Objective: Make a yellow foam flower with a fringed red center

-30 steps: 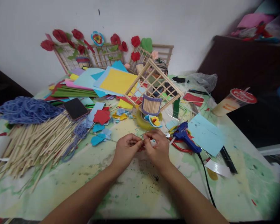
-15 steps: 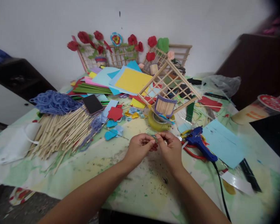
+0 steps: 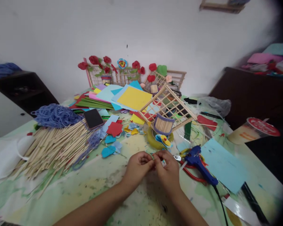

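Note:
My left hand (image 3: 138,168) and my right hand (image 3: 166,168) meet over the near middle of the table, thumbs and fingertips pinched together. Between them is a thin green piece, mostly hidden by the fingers; it may be a flower stem. Just beyond the fingertips shows a paper flower (image 3: 165,140) in blue, yellow and red, in front of the yellow tape roll (image 3: 153,140). Whether the flower joins the piece in my fingers, I cannot tell. A blue glue gun (image 3: 199,163) lies right of my right hand, over red-handled pliers (image 3: 193,176).
A stick lattice (image 3: 179,117) with a small stick pot leans behind the tape. Bamboo sticks (image 3: 58,147), blue yarn (image 3: 55,116) and a phone (image 3: 93,118) lie left. Coloured paper (image 3: 134,98) is piled behind. A lidded cup (image 3: 250,131) lies tilted at right.
The view has tilted up, so everything sits lower. The paper flower has turned from nearly edge-on to showing its yellow and red middle. Both hands keep their pinch.

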